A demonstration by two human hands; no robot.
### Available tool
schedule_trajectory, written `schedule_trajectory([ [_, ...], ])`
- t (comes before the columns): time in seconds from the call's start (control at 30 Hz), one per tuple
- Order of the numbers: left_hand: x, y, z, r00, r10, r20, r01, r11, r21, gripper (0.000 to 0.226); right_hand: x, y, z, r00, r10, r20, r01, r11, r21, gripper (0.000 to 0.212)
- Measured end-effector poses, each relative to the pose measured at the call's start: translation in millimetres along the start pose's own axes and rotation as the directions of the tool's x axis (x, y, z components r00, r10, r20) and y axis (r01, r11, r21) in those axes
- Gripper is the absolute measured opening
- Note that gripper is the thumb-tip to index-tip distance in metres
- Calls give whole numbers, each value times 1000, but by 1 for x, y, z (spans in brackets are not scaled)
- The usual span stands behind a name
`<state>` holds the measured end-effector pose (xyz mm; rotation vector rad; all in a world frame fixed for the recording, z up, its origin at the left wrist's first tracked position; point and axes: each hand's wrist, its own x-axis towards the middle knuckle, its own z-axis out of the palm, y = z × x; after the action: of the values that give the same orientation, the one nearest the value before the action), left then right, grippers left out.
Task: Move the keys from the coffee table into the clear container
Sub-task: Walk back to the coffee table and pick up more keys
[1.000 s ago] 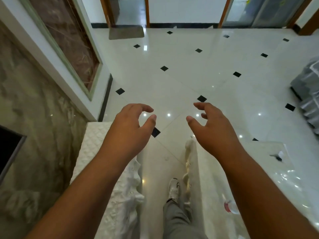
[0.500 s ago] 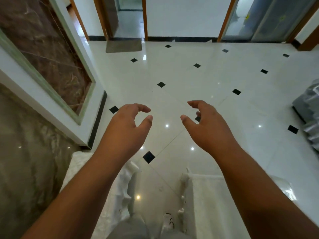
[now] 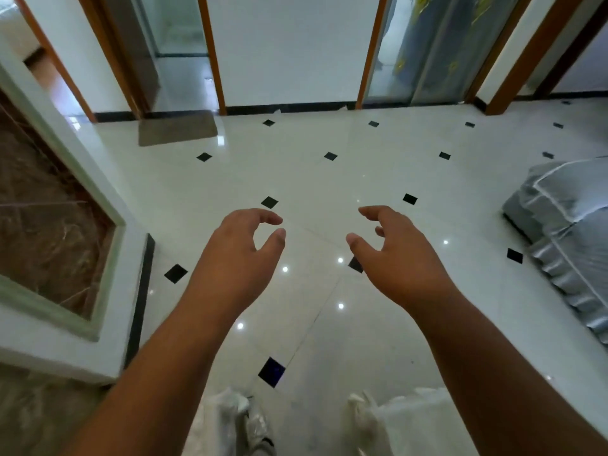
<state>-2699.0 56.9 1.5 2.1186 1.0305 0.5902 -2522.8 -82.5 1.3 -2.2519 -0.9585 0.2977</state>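
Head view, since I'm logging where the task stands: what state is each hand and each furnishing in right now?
left hand: empty, fingers loosely curled, held over the floor.
right hand: empty, fingers loosely curled, held over the floor.
doormat: lying flat at a doorway.
furniture on the right: draped in a grey cover.
keys, clear container: not in view.

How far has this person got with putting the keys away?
Nothing looks done. The left hand and right hand hang empty, fingers loosely curled, over the glossy white tiled floor. No keys, coffee table or clear container shows, so the whole move remains.
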Motion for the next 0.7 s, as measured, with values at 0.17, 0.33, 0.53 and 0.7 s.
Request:
schedule_trajectory([
  [0.17,79,-24,-26,997,62,44,-62,998,-4,20,61,-38,28,997,28,-79,-29,1000,-12,49],
  [0.33,132,-40,-41,995,85,60,-84,996,-26,21,95,-57,45,992,78,-102,-83,995,-48,49],
  [0.53,180,-42,-44,990,114,88,-111,993,-33,20,137,-66,49,984,103,-144,-110,993,-40,50],
  [0.7,213,-45,-36,987,110,120,-109,994,-21,21,169,-60,56,981,133,-139,-136,991,-13,50],
])
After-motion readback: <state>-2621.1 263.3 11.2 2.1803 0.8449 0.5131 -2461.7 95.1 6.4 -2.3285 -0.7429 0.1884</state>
